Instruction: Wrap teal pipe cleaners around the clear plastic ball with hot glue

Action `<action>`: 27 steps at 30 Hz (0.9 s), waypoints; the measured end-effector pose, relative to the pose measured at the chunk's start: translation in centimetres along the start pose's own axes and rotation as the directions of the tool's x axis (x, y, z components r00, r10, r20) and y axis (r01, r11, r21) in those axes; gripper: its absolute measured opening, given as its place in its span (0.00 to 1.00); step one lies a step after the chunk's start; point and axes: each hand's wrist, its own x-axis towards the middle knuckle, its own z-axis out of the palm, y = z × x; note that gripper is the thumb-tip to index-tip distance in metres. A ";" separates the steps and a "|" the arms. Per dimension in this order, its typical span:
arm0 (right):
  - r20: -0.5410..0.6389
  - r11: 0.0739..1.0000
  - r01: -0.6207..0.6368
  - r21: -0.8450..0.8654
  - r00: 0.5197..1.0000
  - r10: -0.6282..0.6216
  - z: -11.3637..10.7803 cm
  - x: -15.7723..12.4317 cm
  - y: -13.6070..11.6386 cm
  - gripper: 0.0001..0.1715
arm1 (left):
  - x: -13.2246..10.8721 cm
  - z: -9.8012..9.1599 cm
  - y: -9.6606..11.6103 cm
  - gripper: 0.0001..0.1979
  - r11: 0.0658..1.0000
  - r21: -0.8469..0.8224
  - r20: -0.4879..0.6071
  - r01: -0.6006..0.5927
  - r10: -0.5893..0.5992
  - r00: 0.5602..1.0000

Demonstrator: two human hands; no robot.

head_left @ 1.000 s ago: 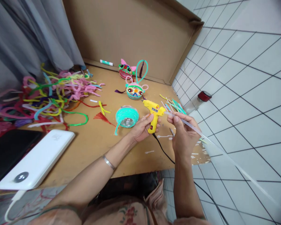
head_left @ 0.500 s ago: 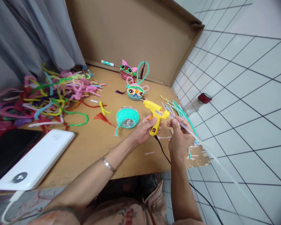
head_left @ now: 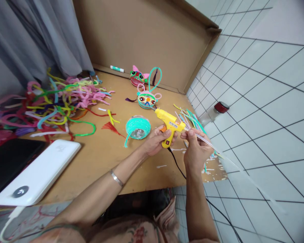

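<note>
A yellow hot glue gun (head_left: pixel 170 124) is gripped round its handle by my left hand (head_left: pixel 159 140), nozzle pointing to the far left. My right hand (head_left: pixel 196 148) pinches a long clear glue stick (head_left: pixel 201 136) at the gun's rear end; the stick's free length trails off to the lower right. Left of the gun sits a turquoise pipe-cleaner-wound ball (head_left: pixel 138 127) with a loose tail. Just beyond the nozzle stands a turquoise figure with a painted face (head_left: pixel 147 99), pink loops and a turquoise hanging loop. Behind it is a pink-eared red figure (head_left: pixel 138 77).
Tangled coloured pipe cleaners (head_left: pixel 73 94) heap at the left, near a white power bank (head_left: pixel 40 172) and a black device (head_left: pixel 12 162). More strips (head_left: pixel 192 118) lie right. A red-lidded jar (head_left: pixel 220 107), a glue tube (head_left: pixel 117 69), cardboard (head_left: pixel 147 37) and tiled wall border the table.
My right hand has shifted slightly to the right and down along with the glue stick. The glue gun stays nearly in place, and my left hand keeps its grip.
</note>
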 end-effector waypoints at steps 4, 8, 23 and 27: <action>-0.016 1.000 -0.004 -0.012 1.000 0.004 0.1 0.0 0.3 0.14 | 0.0 0.0 0.0 0.25 1.000 -0.007 0.006 0.006 -0.006 1.000; -0.005 0.999 -0.028 -0.020 1.000 0.027 0.1 0.0 0.5 0.14 | 0.0 -0.1 -0.1 0.24 1.000 -0.011 0.011 0.005 -0.005 1.000; -0.018 0.997 -0.057 0.049 0.998 0.058 0.8 -0.2 0.9 0.15 | 0.3 -0.2 -0.6 0.25 1.000 -0.013 -0.043 -0.011 0.010 0.999; 0.034 0.990 -0.123 0.070 0.992 0.120 0.8 -0.4 1.4 0.17 | 0.6 -0.5 -1.0 0.24 1.000 -0.022 -0.087 -0.013 0.011 0.996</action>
